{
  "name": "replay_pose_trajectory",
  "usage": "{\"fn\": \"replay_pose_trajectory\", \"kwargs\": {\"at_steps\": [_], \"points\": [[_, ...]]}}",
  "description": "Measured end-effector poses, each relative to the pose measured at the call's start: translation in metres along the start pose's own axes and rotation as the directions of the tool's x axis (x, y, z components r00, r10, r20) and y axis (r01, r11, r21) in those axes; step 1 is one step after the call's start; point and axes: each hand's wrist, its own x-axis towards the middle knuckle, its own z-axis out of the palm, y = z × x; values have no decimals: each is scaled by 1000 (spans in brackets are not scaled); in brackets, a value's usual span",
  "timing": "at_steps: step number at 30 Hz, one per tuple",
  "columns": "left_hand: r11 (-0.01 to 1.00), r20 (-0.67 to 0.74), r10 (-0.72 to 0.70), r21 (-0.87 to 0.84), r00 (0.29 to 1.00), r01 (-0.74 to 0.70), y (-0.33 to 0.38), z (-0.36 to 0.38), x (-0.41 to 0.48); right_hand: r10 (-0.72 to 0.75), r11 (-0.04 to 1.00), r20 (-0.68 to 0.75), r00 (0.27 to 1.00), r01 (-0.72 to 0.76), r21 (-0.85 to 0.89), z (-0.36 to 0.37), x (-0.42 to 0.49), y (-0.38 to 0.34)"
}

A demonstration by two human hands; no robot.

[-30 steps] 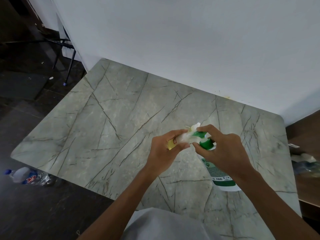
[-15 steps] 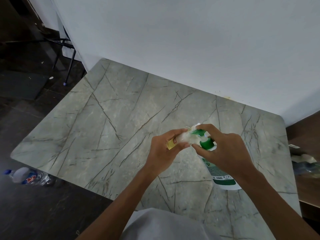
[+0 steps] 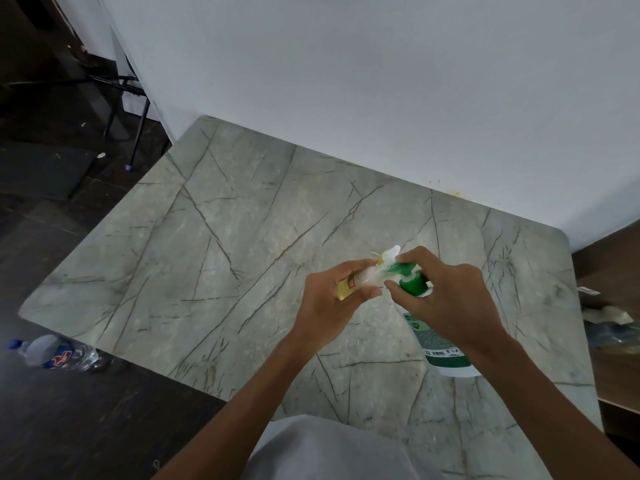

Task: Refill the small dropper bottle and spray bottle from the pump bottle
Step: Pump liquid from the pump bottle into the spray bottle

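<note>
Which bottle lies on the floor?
The clear water bottle with the blue cap, left of the table. The small bottle is in the left hand, the pump bottle under the right hand.

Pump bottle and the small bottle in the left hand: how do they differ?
The pump bottle is larger than the small bottle. The pump bottle stands on the table under the right hand; the small bottle is lifted, lying sideways in the left hand. The pump bottle's top is green, the small bottle's label yellow. Both have whitish bodies.
</note>
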Motion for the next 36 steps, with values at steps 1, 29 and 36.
{"fn": "replay_pose_trajectory", "kwargs": {"at_steps": [1,29,36], "points": [[1000,-2,5,-4,1000,-5,1,0,1,-2,1000,1,1000,2,-5,-1,1,0],[1000,-8,28,4,1000,-28,3,-1,8,-12,1000,-15,1000,12,-13,-1,2,3],[999,-20,31,-4,999,-32,3,0,8,8,1000,-45,999,-9,-22,3,-1,2]]}}
